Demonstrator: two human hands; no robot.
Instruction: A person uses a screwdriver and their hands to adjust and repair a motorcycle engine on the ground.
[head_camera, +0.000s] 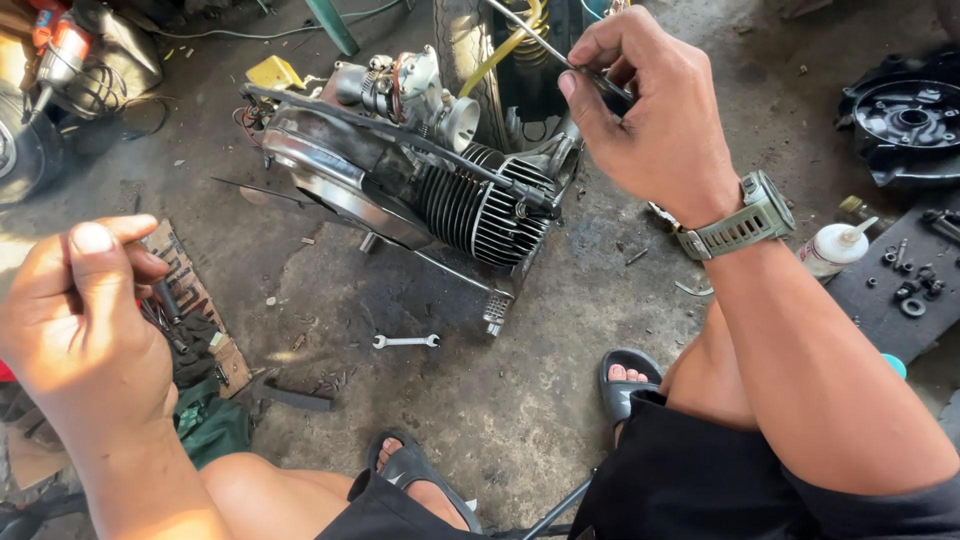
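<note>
Above, thin rod (545, 45) pinched in right hand (650, 120).

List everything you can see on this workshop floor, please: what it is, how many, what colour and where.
engine: one, grey and black with cooling fins, on the concrete floor at top centre
spanner: one, silver, on the floor below the engine
squeeze bottle: one, white, lying at right by the wrist
black mat: one, at right, with small nuts and washers on it
round cover: one, black, top right
tyre: one, black, behind the engine
sandals: two, black, on the person's feet
wristwatch: one, green, right wrist
left hand: closed on a dark tool handle
right hand: pinching a thin metal rod
</note>
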